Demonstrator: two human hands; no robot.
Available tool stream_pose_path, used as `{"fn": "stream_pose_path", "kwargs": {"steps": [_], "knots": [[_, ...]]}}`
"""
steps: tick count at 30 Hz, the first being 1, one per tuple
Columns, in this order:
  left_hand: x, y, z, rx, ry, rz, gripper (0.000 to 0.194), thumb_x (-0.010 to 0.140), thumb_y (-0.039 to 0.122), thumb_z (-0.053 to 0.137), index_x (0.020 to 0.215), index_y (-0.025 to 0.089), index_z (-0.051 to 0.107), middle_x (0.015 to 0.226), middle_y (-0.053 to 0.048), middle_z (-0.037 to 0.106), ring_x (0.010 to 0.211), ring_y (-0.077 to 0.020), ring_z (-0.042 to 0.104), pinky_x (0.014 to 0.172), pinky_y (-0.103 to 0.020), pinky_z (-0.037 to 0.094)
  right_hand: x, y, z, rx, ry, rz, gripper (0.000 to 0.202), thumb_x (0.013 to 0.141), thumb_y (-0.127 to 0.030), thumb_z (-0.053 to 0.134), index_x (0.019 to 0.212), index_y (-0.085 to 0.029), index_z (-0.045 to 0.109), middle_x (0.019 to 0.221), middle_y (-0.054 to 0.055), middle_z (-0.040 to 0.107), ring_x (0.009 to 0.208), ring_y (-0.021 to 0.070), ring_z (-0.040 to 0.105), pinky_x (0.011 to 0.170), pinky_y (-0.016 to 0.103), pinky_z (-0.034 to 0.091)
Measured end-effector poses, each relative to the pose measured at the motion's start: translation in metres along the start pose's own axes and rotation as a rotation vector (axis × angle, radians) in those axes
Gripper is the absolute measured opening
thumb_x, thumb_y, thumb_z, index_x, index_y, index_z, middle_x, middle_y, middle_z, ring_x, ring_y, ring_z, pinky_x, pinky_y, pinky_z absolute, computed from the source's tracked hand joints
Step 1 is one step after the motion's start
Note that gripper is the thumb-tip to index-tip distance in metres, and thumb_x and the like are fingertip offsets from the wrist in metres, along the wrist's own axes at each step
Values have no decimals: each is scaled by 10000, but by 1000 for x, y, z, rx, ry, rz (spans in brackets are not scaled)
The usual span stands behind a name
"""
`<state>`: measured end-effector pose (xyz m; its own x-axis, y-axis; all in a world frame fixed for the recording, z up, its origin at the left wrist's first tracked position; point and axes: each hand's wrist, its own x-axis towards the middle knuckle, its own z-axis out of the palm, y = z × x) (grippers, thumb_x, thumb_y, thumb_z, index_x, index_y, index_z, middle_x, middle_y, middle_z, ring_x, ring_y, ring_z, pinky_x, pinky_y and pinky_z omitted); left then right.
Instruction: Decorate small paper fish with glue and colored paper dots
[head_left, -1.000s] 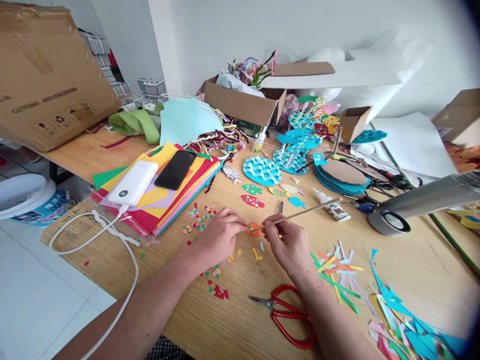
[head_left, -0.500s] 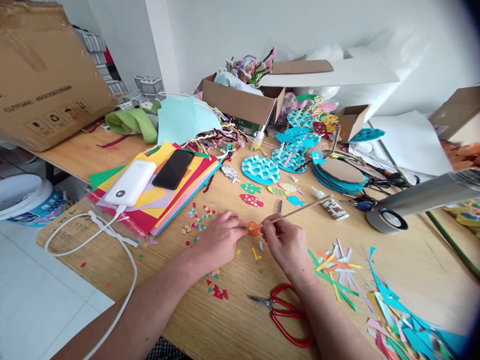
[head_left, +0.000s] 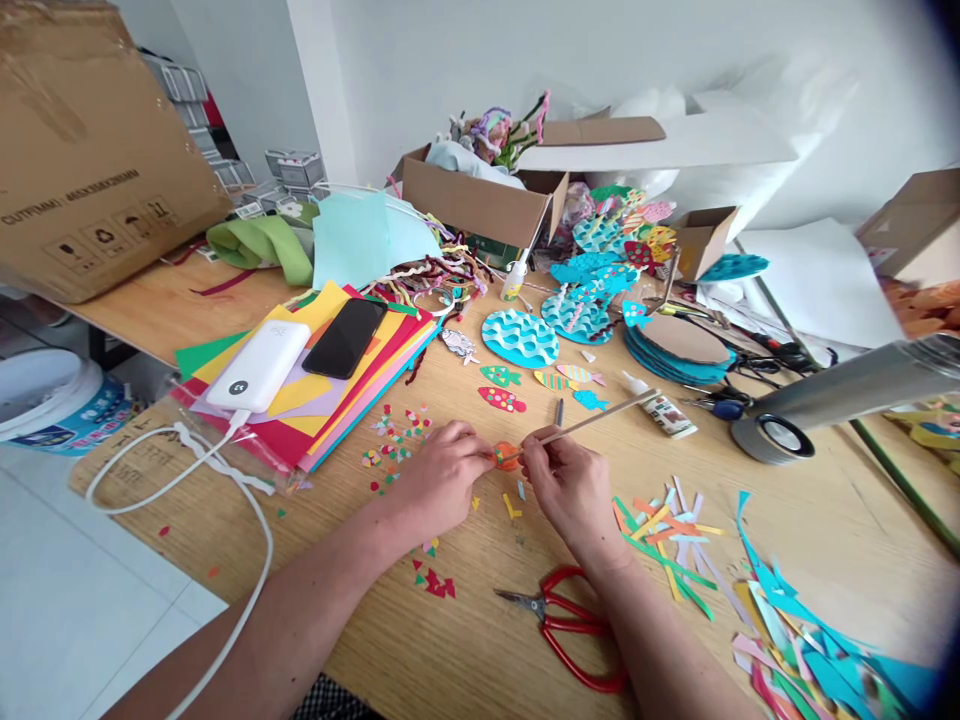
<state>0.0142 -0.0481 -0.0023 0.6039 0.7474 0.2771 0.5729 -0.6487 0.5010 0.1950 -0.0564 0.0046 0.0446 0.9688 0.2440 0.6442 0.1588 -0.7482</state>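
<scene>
My left hand (head_left: 439, 478) is closed, its fingertips pinching the left end of a small orange paper cut-out (head_left: 507, 455), probably a fish, partly hidden by the fingers. In my right hand (head_left: 566, 490) is a thin wooden stick (head_left: 607, 411), gripped near its lower end, which points at the orange piece; the upper end slants up to the right. Finished-looking paper fish lie just beyond: a red dotted one (head_left: 502, 399), a green one (head_left: 500, 376) and a blue one (head_left: 590, 400). Red-handled scissors (head_left: 574, 620) rest, blades to the left, by my right forearm.
Paper strips (head_left: 667, 535) and blue scraps (head_left: 810, 620) spread at right. Paper dots (head_left: 401, 435) lie left of my hands. A phone (head_left: 346, 338) and power bank (head_left: 259, 366) sit on coloured paper (head_left: 337, 425). A glue bottle (head_left: 670, 415) and a metal flask (head_left: 862, 385) lie farther right.
Both hands stay almost in place over the orange cut-out, with the stick still in my right hand. The whole view has shifted very slightly.
</scene>
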Motion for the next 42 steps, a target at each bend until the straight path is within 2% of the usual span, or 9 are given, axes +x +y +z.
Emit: {"fn": "stream_pose_path", "kwargs": {"steps": [42], "knots": [[0,3,-2,-11,-10,-11,418,787,-56,473,1085,146,686,1112,-46,681,1100,-245,483,999,-417,435,-1,2,1,-37,-32,-20,304,899,-348,455,663,-184,554,600,36,627,461,112,529,482,222,373]]}}
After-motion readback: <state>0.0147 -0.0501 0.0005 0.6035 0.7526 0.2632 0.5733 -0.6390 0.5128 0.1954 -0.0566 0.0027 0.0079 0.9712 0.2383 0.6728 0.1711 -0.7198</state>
